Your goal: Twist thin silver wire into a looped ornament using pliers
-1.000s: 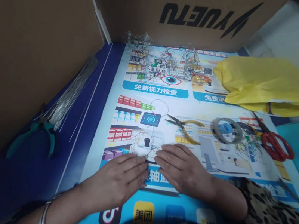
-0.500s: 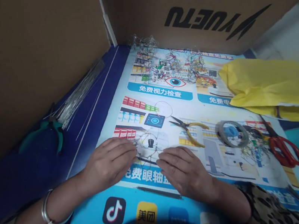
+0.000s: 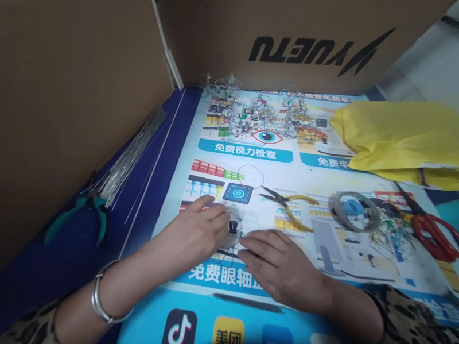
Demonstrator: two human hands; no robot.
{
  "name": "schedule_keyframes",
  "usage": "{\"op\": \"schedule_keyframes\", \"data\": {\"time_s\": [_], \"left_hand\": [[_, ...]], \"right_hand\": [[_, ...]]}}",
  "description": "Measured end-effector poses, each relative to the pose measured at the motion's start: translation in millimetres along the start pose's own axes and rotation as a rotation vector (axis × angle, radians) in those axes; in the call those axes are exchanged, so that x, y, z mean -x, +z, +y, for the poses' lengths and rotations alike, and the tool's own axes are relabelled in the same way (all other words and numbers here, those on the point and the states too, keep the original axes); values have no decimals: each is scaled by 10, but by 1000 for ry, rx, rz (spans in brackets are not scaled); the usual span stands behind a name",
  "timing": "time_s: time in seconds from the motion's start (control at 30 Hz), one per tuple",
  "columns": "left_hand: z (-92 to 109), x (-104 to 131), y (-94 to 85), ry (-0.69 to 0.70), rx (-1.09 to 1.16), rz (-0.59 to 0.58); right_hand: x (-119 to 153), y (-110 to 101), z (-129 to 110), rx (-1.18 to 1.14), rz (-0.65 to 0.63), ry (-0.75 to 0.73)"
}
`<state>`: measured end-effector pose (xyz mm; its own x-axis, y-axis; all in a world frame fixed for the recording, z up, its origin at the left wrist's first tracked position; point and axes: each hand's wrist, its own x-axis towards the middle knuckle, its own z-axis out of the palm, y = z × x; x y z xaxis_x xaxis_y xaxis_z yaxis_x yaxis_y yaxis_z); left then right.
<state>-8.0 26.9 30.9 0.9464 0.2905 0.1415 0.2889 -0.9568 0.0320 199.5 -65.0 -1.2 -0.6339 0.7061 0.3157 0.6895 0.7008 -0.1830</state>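
Note:
A thin piece of bent wire (image 3: pixel 229 253) lies over the printed sheet between my two hands, its fine strands hard to make out. My left hand (image 3: pixel 191 233), with a silver bangle on the wrist, reaches over the left side of the wire, fingers bent and pinching at it. On the right, my right hand (image 3: pixel 281 265) pinches the wire's other side between thumb and fingertips. Just beyond lies a loose wire ring (image 3: pixel 251 176). Yellow-handled pliers (image 3: pixel 291 206) rest to the right of it, jaws apart.
Green-handled pliers (image 3: pixel 99 213) lie beside a bundle of straight wires (image 3: pixel 131 155) on the left. Tangled wire pieces (image 3: pixel 263 111) sit at the back, below a cardboard box (image 3: pixel 294 4). To the right are a tape roll (image 3: pixel 375 213), red scissors (image 3: pixel 440 237) and a yellow bag (image 3: pixel 407 138).
My left hand has moved right, closer to my right hand and over the wire. My right hand has hardly moved. The camera view has shifted slightly.

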Motion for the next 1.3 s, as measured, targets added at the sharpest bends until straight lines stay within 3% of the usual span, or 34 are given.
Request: {"op": "schedule_keyframes", "data": {"time_s": [0.3,0.47,0.57,0.67,0.77,0.87,0.93,1.07,1.3], "left_hand": [[-57,-104,-41,35,113,-87],[-167,-66,-26,9,358,-49],[-228,-34,15,-95,562,62],[-261,-27,102,-275,618,189],[-273,-45,201,-481,470,272],[-267,-66,254,-590,268,277],[-257,-66,254,-569,208,255],[-239,-35,197,-379,184,228],[-232,-47,25,-46,22,26]], "right_hand": [[16,-3,24,-39,-41,25],[39,7,36,-43,-45,37],[45,3,42,-47,-51,35],[46,-2,49,-57,-56,30],[47,-2,52,-62,-51,25],[52,-1,51,-60,-50,26],[57,-4,50,-61,-64,30],[55,-12,48,-67,-80,31],[43,-6,51,-68,-55,34]]}}
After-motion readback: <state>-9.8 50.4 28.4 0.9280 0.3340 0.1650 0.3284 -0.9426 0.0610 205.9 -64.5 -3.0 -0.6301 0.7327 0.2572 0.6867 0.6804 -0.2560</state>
